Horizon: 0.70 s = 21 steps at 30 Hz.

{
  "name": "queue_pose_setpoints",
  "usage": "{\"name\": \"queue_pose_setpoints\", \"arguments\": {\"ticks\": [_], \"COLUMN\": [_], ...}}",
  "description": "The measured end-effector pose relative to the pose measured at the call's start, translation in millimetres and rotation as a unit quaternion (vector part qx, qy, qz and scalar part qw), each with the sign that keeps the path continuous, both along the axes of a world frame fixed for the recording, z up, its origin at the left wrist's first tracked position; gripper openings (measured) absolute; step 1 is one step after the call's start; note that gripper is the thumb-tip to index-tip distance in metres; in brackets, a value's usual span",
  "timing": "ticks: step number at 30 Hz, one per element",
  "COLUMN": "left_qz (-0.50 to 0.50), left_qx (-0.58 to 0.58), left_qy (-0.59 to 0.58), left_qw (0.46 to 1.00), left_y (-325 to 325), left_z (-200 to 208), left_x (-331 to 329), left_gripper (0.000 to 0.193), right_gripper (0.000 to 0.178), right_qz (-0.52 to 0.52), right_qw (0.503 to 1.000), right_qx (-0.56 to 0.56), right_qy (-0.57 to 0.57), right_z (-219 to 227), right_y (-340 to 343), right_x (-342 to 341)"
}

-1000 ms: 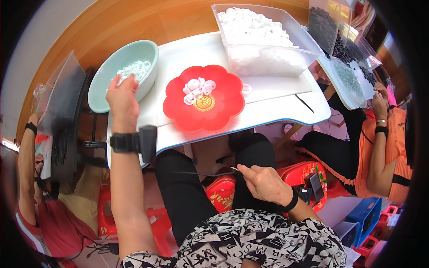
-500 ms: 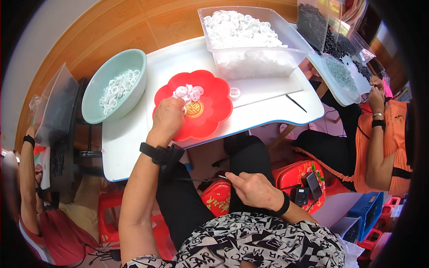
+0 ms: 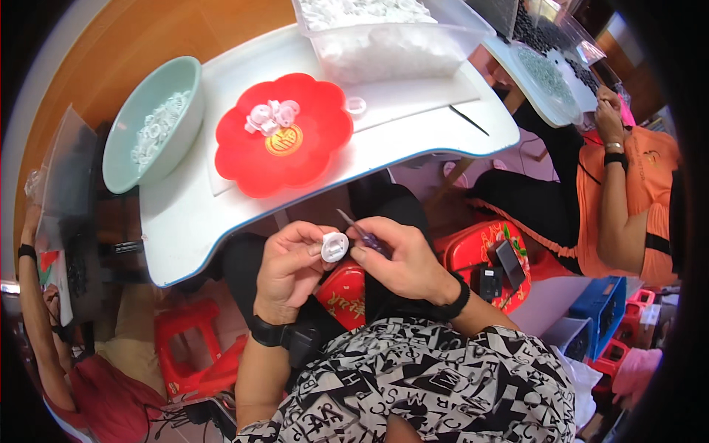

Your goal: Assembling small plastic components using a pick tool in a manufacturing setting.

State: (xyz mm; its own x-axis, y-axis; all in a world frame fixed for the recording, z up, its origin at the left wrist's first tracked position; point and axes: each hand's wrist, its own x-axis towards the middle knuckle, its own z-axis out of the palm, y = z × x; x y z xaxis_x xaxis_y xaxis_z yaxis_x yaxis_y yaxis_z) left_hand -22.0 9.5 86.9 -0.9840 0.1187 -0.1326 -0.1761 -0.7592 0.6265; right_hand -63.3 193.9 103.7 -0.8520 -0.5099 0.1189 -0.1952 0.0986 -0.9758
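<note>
Between thumb and fingers, my left hand [image 3: 289, 262] pinches a small round white plastic part [image 3: 334, 247] with openings in its face. Just to its right, my right hand [image 3: 402, 258] grips a small knife [image 3: 367, 238] with a dark purple handle; its short pointed blade tilts up and left, close to the part. Both hands are above my lap, short of the table's near edge. Beyond them on the table lies a red flower-shaped plate [image 3: 310, 159] bearing a small heap of white plastic parts [image 3: 272, 117].
On the white table [image 3: 177, 244] stand a pale green bowl [image 3: 188, 111] of white pieces and a clear bin [image 3: 391, 55] full of them. One white ring [image 3: 356, 106] and a thin black strip [image 3: 469, 120] lie there too. Co-workers sit left and right; a red stool [image 3: 495, 258] holds black devices.
My left hand has drawn back from the red plate with a white part. My right hand has come up beside it with the knife. The view has shifted, so the table appears higher.
</note>
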Motion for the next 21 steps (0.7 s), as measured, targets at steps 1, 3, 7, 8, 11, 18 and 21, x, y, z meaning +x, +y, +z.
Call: {"name": "queue_pose_setpoints", "arguments": {"ticks": [1,3,7,8,11,18,21], "left_qz": [-0.026,-0.036,-0.023,-0.021,-0.024,-0.007,0.052], "left_qx": [0.032,0.070,-0.010,-0.009,-0.073,-0.109,-0.110], "left_qy": [-0.019,-0.041,-0.051,-0.054,-0.024,0.019,0.022], "left_qw": [0.999,0.996,0.998,0.998,0.997,0.994,0.992], "left_y": [4,8,8,7,-2,-7,-1], "left_z": [-12,-28,-37,-35,-31,-43,-44], "left_x": [4,11,19,20,23,26,28], "left_gripper": [0.013,0.012,0.016,0.016,0.026,0.032,0.039], "right_gripper": [0.019,0.017,0.013,0.012,0.011,0.009,0.010], "right_qz": [0.006,0.011,-0.004,-0.004,0.010,0.029,0.023], "right_qw": [1.000,0.999,0.996,0.995,0.995,0.990,0.990], "right_qx": [0.004,0.009,0.080,0.093,0.095,0.101,0.084], "right_qy": [-0.020,-0.042,-0.049,-0.041,0.001,0.090,0.114], "right_z": [0,-4,-10,-9,-12,-23,-25], "right_y": [-2,-3,-1,-1,-5,-16,-20], "right_x": [2,6,9,9,7,5,5]}}
